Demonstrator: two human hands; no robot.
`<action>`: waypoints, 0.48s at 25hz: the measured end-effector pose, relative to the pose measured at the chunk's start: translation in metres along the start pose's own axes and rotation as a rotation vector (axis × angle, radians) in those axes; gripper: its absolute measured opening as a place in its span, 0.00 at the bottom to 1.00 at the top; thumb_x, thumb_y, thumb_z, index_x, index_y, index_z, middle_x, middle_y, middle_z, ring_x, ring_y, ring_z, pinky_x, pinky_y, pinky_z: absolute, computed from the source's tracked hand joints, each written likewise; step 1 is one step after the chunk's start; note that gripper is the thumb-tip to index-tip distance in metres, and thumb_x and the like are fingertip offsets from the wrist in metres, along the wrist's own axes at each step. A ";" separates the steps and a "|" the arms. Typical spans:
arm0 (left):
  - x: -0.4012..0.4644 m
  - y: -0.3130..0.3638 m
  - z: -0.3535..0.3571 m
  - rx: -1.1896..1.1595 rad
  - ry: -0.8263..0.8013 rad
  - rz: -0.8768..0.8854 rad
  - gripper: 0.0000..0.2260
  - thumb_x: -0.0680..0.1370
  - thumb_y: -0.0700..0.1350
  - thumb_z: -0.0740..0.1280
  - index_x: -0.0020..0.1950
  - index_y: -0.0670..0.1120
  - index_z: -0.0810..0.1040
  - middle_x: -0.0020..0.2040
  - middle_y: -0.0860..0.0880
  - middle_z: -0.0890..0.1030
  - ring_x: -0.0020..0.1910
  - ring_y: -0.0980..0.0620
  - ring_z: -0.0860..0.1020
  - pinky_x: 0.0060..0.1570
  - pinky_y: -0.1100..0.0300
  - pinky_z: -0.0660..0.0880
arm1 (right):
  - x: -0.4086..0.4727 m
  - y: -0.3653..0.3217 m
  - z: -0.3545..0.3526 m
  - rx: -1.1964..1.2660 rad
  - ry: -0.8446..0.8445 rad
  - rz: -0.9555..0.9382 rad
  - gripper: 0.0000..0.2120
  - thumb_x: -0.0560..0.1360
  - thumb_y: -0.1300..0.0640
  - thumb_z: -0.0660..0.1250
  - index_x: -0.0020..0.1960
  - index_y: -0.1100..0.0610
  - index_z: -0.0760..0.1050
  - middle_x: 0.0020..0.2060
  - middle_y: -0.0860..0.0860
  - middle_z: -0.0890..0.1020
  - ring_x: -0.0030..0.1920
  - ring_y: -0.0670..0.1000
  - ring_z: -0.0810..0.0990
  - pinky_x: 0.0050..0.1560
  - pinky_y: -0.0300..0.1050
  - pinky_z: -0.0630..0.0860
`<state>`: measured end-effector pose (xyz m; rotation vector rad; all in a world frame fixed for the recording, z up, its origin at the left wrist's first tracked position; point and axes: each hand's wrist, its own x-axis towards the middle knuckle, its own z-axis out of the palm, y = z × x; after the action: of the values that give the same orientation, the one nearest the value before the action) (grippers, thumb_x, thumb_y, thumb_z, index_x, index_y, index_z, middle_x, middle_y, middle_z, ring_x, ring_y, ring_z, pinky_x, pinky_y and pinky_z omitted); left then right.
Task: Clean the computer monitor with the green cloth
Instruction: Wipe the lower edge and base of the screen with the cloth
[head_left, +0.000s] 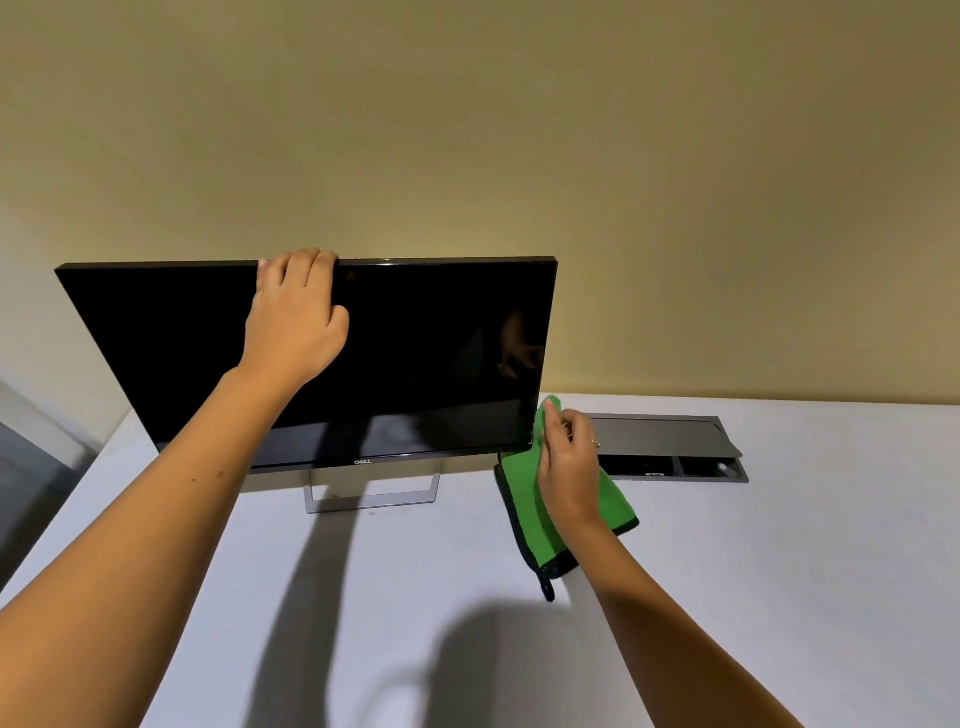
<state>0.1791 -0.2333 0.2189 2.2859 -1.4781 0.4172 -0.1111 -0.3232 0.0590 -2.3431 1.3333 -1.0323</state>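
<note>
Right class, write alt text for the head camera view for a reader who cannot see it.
A left hand grips the top edge of a dark monitor on a white desk, while the right hand holds a green cloth at its lower right corner.

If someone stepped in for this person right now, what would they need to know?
Left hand: grips the top edge of the monitor, steadying it.
Right hand: holds the green cloth at the monitor's lower right corner; most of the cloth hangs down to the white desk.
Monitor: upright on its stand, screen dark.
Done: how much has been wiped cannot be told.
Left: probably wipe across the screen, keeping the left grip.
</note>
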 end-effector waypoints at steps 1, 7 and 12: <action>-0.001 -0.001 0.000 0.002 -0.003 0.002 0.26 0.71 0.43 0.56 0.68 0.38 0.67 0.66 0.38 0.70 0.65 0.36 0.64 0.71 0.39 0.53 | 0.006 -0.002 0.001 0.044 0.039 0.043 0.20 0.77 0.64 0.64 0.69 0.60 0.70 0.51 0.52 0.74 0.48 0.48 0.72 0.44 0.41 0.75; -0.001 0.001 0.001 -0.003 -0.007 -0.009 0.26 0.71 0.44 0.56 0.69 0.38 0.66 0.67 0.37 0.69 0.65 0.35 0.63 0.71 0.38 0.55 | 0.013 -0.006 0.028 0.096 0.068 0.071 0.16 0.73 0.66 0.71 0.59 0.69 0.76 0.48 0.60 0.79 0.46 0.56 0.80 0.49 0.42 0.76; -0.001 0.002 0.002 -0.002 -0.001 -0.008 0.26 0.71 0.44 0.56 0.69 0.38 0.66 0.67 0.37 0.68 0.66 0.35 0.63 0.71 0.39 0.53 | -0.008 0.005 0.043 0.081 -0.185 0.217 0.15 0.77 0.63 0.65 0.63 0.67 0.74 0.55 0.59 0.78 0.54 0.56 0.76 0.52 0.34 0.68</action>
<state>0.1770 -0.2341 0.2171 2.2900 -1.4684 0.4117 -0.0877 -0.3244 0.0215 -2.1204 1.4083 -0.7706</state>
